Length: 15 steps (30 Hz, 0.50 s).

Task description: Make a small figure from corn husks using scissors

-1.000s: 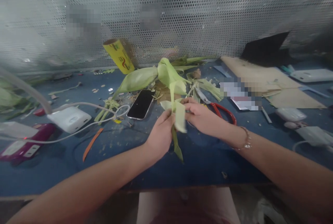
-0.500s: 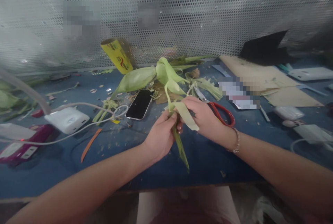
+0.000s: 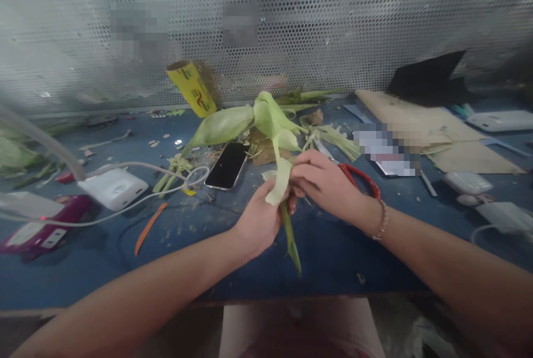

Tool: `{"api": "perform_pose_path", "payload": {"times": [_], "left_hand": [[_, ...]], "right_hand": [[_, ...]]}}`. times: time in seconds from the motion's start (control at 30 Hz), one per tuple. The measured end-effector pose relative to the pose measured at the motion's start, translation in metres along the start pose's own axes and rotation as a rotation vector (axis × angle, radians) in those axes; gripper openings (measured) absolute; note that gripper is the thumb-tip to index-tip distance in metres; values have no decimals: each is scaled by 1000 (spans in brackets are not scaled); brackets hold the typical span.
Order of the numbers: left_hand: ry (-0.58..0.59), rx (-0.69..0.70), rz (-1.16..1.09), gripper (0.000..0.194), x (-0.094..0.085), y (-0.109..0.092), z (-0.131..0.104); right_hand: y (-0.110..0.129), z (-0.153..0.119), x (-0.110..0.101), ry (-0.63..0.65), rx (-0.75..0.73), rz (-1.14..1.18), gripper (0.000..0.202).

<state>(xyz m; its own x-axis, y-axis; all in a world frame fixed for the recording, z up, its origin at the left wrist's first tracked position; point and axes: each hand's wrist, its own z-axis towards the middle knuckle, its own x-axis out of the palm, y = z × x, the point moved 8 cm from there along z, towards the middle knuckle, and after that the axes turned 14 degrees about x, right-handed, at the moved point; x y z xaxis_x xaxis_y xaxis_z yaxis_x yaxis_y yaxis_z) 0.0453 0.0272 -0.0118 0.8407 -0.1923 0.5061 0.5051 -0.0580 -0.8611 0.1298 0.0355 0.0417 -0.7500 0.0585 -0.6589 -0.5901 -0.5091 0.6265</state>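
My left hand [image 3: 259, 218] is closed around a bundle of green corn husk [image 3: 292, 244], whose pointed end hangs below the fingers. My right hand [image 3: 327, 183] meets it from the right, fingers pinched at the same spot. Between them a pale husk strip [image 3: 280, 180] curls over the left thumb, and its hold is partly hidden. Larger husk leaves [image 3: 227, 126] lie just beyond the hands. Scissors with red handles [image 3: 366, 179] rest behind my right hand, and a phone [image 3: 227, 166] lies to the left.
A yellow tube [image 3: 194, 91] leans against the perforated metal panel [image 3: 300, 25]. On the left are a white charger [image 3: 114, 187] with cables, a purple power strip [image 3: 52, 225] and an orange strip [image 3: 150, 228]. Brown cardboard [image 3: 403, 119] and a white adapter [image 3: 502, 216] lie on the right.
The pale husk strip has swung from the right side over to the left thumb. My right fingers have come around it, closer to the left hand. The view has shifted slightly.
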Motion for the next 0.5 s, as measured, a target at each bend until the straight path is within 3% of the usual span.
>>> {"api": "perform_pose_path", "payload": {"times": [0.17, 0.23, 0.37, 0.5], "left_hand": [[5, -43, 51, 9, -1, 2, -2], [4, -38, 58, 9, -1, 2, -2], [-10, -47, 33, 9, 0, 2, -1], [4, -131, -13, 10, 1, 7, 0]], "right_hand": [[-18, 0, 7, 170, 304, 83, 11], [-16, -1, 5, 170, 242, 16, 14], [0, -4, 4, 140, -61, -163, 15], [2, -2, -1, 50, -27, 2, 11]]}}
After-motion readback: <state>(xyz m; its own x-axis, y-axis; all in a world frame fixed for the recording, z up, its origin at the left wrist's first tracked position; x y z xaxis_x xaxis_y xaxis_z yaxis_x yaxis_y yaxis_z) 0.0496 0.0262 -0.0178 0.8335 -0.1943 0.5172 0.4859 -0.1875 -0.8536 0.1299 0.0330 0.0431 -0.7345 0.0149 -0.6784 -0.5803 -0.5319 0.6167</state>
